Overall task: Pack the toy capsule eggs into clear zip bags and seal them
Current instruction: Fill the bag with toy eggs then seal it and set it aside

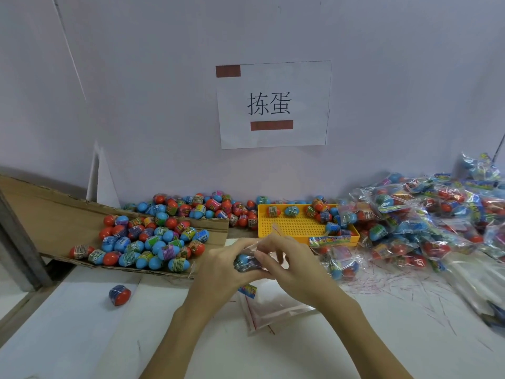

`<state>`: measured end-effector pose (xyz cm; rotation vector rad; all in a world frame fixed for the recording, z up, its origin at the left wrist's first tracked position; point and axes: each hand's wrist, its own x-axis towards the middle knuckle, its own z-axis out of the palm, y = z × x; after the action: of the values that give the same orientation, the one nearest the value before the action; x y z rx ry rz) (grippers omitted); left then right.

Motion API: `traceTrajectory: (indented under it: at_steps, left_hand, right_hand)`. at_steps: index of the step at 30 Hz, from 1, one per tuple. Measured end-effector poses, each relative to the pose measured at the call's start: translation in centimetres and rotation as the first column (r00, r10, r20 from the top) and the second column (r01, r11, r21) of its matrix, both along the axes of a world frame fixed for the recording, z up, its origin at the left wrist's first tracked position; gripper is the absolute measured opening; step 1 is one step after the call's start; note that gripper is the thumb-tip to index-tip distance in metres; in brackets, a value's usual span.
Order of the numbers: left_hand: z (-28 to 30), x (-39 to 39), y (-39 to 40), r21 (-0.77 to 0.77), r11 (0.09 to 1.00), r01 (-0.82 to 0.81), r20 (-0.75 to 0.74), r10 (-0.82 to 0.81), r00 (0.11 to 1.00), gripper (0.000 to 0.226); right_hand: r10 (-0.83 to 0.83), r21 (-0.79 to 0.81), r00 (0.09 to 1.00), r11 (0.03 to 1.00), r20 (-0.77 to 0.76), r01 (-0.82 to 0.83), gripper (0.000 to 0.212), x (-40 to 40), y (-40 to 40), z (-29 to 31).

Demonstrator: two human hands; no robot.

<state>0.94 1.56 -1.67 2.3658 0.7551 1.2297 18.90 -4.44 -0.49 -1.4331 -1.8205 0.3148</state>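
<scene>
Both hands meet above the white table, holding a clear zip bag (pixel 247 262) with a blue capsule egg inside. My left hand (pixel 221 265) cups the bag from the left and below. My right hand (pixel 287 262) pinches the bag's top edge from the right. A heap of loose red-and-blue capsule eggs (pixel 153 242) lies on a flattened cardboard sheet (pixel 54 214) to the left. One stray egg (pixel 119 294) lies alone on the table. A stack of flat clear zip bags (pixel 273 307) lies under my hands.
A yellow perforated tray (pixel 295 227) with a few eggs stands behind my hands. Several filled bags (pixel 426 220) are piled at the right. Thin plastic strips (pixel 382 285) litter the table. A paper sign (pixel 273 105) hangs on the wall.
</scene>
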Motion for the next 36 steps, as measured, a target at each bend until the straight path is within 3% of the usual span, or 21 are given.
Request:
traceTrajectory:
  at_steps: [4,8,14,17,22,28,33,36]
  left_hand:
    - [-0.2,-0.2,0.2,0.062,0.998,-0.01,0.015,0.01,1.0,0.069]
    - [-0.1,-0.3,0.2,0.093,0.995,-0.028,0.008,0.028,1.0,0.065]
    - [-0.2,-0.1,0.0,0.333,0.936,-0.112,-0.047,0.135,0.99,0.063]
    - [-0.4,-0.3,0.3,0.359,0.928,-0.098,-0.074,0.133,0.988,0.066]
    - [-0.3,0.0,0.2,0.104,0.994,-0.028,-0.009,0.029,1.0,0.066]
    - [0.0,0.3,0.2,-0.072,0.997,0.012,-0.015,-0.013,1.0,0.063]
    - [-0.2,0.7,0.4,-0.458,0.888,0.036,0.002,-0.04,0.999,0.062]
    - [-0.1,0.5,0.5,-0.57,0.816,0.094,0.07,-0.065,0.995,0.064]
  right_hand:
    - [0.036,0.006,0.993,0.999,-0.116,-0.036,0.003,-0.2,0.0,-0.1]
    - [0.064,0.036,0.99,0.998,-0.128,-0.06,0.009,-0.4,-0.1,0.2]
    - [-0.039,-0.008,0.998,0.999,0.04,0.04,0.008,-1.1,-0.1,0.0]
    - [-0.059,-0.009,0.998,0.998,0.025,0.059,0.011,-1.3,0.0,0.2]
    - [-0.085,0.008,0.996,0.996,-0.015,0.086,0.012,-0.8,0.1,0.1]
    - [-0.057,-0.045,0.994,0.998,-0.098,0.053,0.019,-0.5,0.3,0.0]
    - [-0.074,0.051,0.982,0.995,-0.175,0.084,0.007,0.2,0.0,0.6]
    - [-0.185,0.131,0.978,0.971,-0.098,0.197,0.003,0.8,-0.4,1.0]
